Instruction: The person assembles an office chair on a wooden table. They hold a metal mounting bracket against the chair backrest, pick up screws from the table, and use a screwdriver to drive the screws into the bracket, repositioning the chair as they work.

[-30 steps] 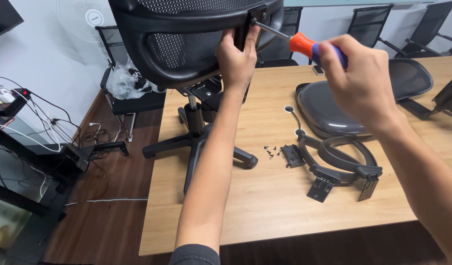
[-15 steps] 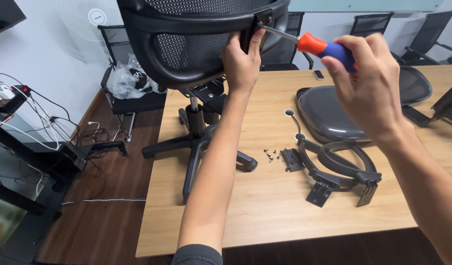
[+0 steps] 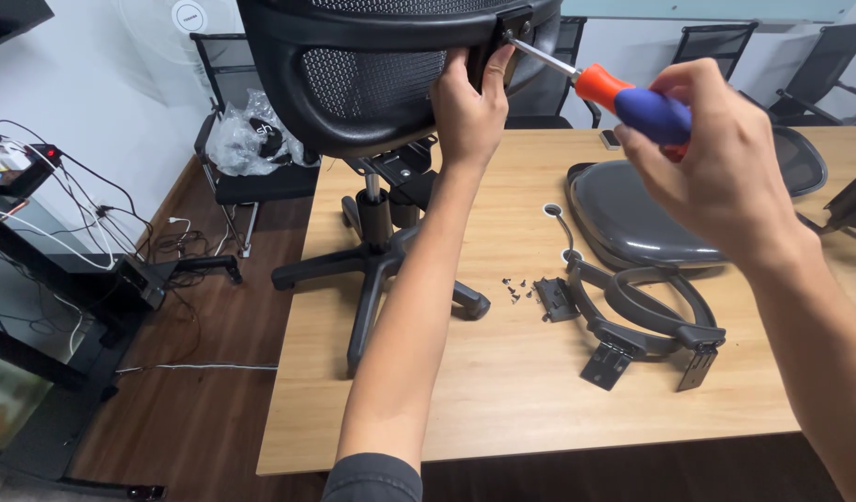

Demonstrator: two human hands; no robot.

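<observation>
A black mesh chair back [image 3: 372, 79] is raised at the top of the view. My left hand [image 3: 467, 110] grips its lower edge beside a black bracket [image 3: 513, 23]. My right hand [image 3: 716, 167] holds a screwdriver [image 3: 623, 93] with an orange and blue handle; its metal tip meets the bracket. The chair's star base with gas column [image 3: 377, 256] lies on the wooden table [image 3: 465, 390] under the back.
A grey seat pan [image 3: 632, 218] lies upside down on the table. Two black armrest loops with brackets [image 3: 646, 316] lie in front of it, with several small screws [image 3: 516, 288] beside them. Other chairs stand behind. A cable-laden stand [image 3: 65, 251] is on the left floor.
Both hands and the chair back have shifted slightly right and up in view. The screwdriver stays on the bracket and my left hand keeps its grip.
</observation>
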